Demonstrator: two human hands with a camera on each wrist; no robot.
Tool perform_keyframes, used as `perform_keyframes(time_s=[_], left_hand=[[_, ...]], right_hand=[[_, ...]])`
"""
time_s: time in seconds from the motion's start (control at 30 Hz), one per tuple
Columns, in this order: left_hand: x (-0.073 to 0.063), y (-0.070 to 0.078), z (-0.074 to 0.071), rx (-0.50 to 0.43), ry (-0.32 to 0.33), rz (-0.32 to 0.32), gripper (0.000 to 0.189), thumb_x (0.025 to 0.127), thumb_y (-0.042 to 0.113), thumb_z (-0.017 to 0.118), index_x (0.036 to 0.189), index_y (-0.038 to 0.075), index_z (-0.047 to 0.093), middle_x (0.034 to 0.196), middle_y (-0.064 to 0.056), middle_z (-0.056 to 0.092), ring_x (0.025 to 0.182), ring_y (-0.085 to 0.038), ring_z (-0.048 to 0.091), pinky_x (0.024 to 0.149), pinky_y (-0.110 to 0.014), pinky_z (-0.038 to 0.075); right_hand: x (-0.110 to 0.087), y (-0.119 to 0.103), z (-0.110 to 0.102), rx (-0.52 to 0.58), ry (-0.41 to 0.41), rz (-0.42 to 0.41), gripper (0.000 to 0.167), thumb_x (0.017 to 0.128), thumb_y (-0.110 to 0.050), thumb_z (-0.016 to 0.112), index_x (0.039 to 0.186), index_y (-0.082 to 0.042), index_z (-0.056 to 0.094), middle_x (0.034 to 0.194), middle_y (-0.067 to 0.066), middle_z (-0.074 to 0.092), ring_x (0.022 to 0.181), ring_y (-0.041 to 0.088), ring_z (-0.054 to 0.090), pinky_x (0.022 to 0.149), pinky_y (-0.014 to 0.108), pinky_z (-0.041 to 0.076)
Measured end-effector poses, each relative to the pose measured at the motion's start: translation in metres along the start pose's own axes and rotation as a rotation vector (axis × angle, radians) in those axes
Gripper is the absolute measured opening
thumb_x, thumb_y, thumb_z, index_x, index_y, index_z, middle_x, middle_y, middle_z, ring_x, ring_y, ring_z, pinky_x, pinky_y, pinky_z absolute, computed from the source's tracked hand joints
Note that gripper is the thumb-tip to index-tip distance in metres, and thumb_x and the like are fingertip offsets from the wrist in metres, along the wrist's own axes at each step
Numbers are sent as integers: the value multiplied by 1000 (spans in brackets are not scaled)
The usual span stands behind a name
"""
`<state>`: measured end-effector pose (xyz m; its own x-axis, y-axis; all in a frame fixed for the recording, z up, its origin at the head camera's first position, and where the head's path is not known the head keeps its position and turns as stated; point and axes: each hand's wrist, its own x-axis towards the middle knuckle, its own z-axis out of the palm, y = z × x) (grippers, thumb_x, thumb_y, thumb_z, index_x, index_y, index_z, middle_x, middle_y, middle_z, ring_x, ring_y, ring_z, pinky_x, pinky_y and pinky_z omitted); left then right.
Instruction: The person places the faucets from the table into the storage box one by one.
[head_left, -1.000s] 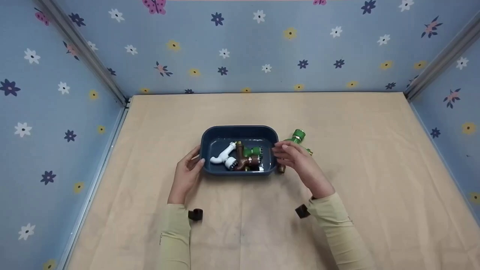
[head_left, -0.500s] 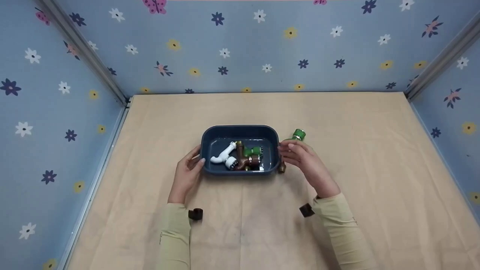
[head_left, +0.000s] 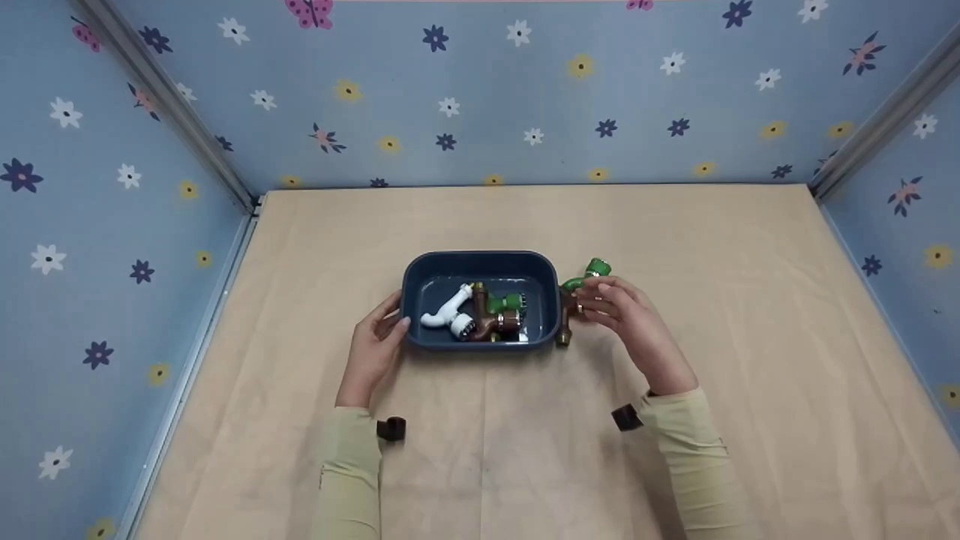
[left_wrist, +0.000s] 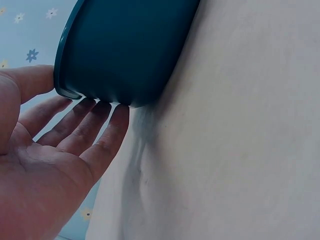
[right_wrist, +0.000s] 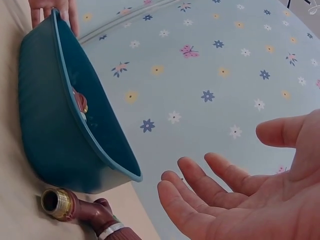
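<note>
A dark blue plastic basin [head_left: 480, 346] stands mid-table. Inside it lie a white tap [head_left: 448, 309], a brown tap [head_left: 487, 322] and a green tap [head_left: 507, 302]. My left hand [head_left: 372, 351] holds the basin's left end, thumb at the rim and fingertips against the outer wall [left_wrist: 125, 50]. Just past the right end, my right hand [head_left: 634, 322] hovers with its fingers loosely extended and nothing in them. Beside that end lie another brown tap [right_wrist: 90, 212] and another green tap [head_left: 598, 268]. Parts of both are hidden behind the right hand in the head view.
A beige cloth-like cover [head_left: 480, 450] spreads over the table. Blue flower-patterned panels [head_left: 525, 90] rise at the back and both sides, joined by metal corner posts [head_left: 165, 97]. Each wrist carries a small black device [head_left: 391, 429].
My right hand has drawn away from the basin's right end toward the right, uncovering more of the brown tap outside. The left hand and the basin stay in place.
</note>
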<state>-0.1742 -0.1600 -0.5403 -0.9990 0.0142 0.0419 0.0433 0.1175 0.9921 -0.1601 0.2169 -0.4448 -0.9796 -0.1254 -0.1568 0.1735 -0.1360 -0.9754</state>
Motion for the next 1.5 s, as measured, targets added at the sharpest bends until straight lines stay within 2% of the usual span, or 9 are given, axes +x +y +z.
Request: perform_keyframes(time_s=[0.27, 0.5, 0.63, 0.8, 0.9, 1.03, 1.13, 1.23, 1.5], left_hand=[[0, 0, 0, -28, -5, 6, 49, 94, 5, 60, 141, 5, 47, 139, -16, 48, 122, -30, 51, 99, -26, 44], [0, 0, 0, -29, 2, 8, 49, 94, 4, 60, 141, 5, 47, 138, -14, 49, 121, -28, 52, 98, -25, 44], [0, 1, 0, -46, -3, 7, 49, 94, 4, 60, 141, 4, 47, 139, -15, 48, 122, -29, 51, 98, -25, 44], [-5, 16, 0, -79, -34, 11, 49, 94, -1, 57, 141, -3, 42, 141, -23, 44, 124, -37, 48, 101, -30, 42], [-8, 26, 0, -68, -41, 3, 50, 94, -3, 56, 141, -6, 40, 141, -25, 43, 125, -40, 46, 102, -32, 42], [-8, 29, 1, -62, -38, -15, 50, 94, -2, 56, 141, -6, 40, 141, -25, 43, 125, -39, 46, 102, -31, 42], [-9, 29, 0, -71, -37, -22, 49, 94, -2, 56, 141, -5, 41, 141, -25, 43, 126, -38, 46, 101, -30, 42], [-9, 29, 0, -78, -36, -22, 50, 94, -1, 56, 141, -5, 41, 141, -25, 42, 125, -39, 46, 100, -28, 43], [-9, 28, 0, -75, -43, -2, 50, 94, -2, 57, 141, -7, 40, 140, -28, 42, 125, -42, 46, 99, -28, 44]], right_hand=[[-1, -1, -11, -24, 15, -5, 40, 103, -19, 39, 128, 12, 44, 129, 32, 47, 122, 43, 46, 104, 46, 39], [-1, 0, -20, 9, 30, -4, 42, 104, -19, 40, 129, 14, 42, 122, 22, 55, 115, 31, 56, 105, 51, 36], [-2, 1, -24, 15, 41, 11, 40, 103, -19, 40, 128, 12, 43, 126, 25, 53, 116, 32, 55, 105, 50, 36], [-2, 3, -28, 8, 47, 13, 40, 104, -20, 40, 128, 11, 43, 132, 30, 47, 124, 41, 46, 105, 47, 37], [-3, 5, -30, 13, 59, 10, 38, 104, -20, 40, 127, 10, 44, 129, 28, 49, 123, 40, 47, 105, 47, 38], [-3, 7, -31, 14, 70, 10, 37, 104, -19, 39, 126, 10, 44, 123, 21, 56, 121, 38, 49, 105, 47, 38], [-3, 8, -32, 22, 74, 11, 39, 104, -18, 39, 127, 13, 42, 118, 17, 59, 123, 42, 46, 105, 47, 38], [-3, 10, -33, 20, 75, 13, 41, 104, -18, 39, 129, 15, 40, 119, 18, 58, 124, 44, 44, 105, 47, 38], [0, 17, -39, 9, 84, 51, 39, 105, -18, 35, 129, 11, 41, 133, 35, 43, 124, 45, 43, 106, 50, 36]])
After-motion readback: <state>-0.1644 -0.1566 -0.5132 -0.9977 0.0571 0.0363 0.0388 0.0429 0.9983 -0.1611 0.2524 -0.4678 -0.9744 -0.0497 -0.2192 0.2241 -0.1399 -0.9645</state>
